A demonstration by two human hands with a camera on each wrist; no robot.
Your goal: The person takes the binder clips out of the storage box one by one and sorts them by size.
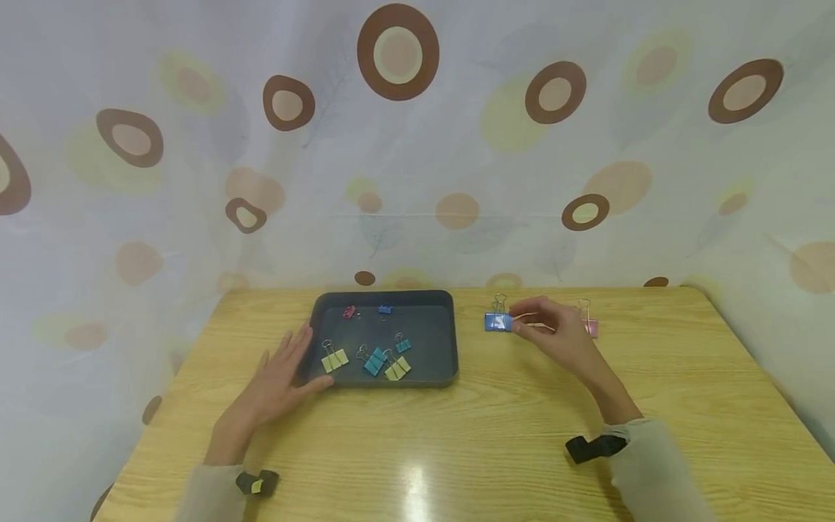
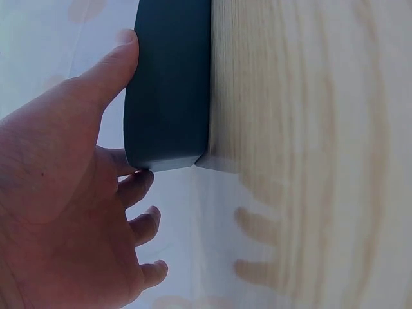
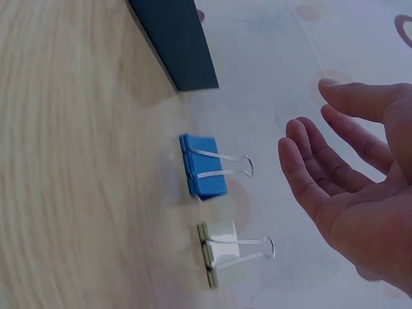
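Note:
My left hand [image 1: 277,380] rests at the near left corner of a dark tray [image 1: 430,341]. In the left wrist view its thumb lies against the tray's long wall [image 2: 167,77] and a fingertip touches the end; the other fingers are spread off it. To the tray's right stands a blue binder clip [image 1: 498,322], its wire handles up. My right hand [image 1: 554,333] is beside this clip, thumb and fingers apart. The right wrist view shows that hand holding nothing, with a pale yellow binder clip [image 3: 222,250] upright beside the blue one.
Inside the tray lie two yellow clips [image 1: 335,360], teal clips [image 1: 375,361], a small blue clip [image 1: 385,309] and small red clips [image 1: 349,312]. Behind my right hand a pink clip [image 1: 591,328] stands partly hidden. A patterned curtain [image 1: 424,174] hangs along the table's [image 1: 417,428] far edge.

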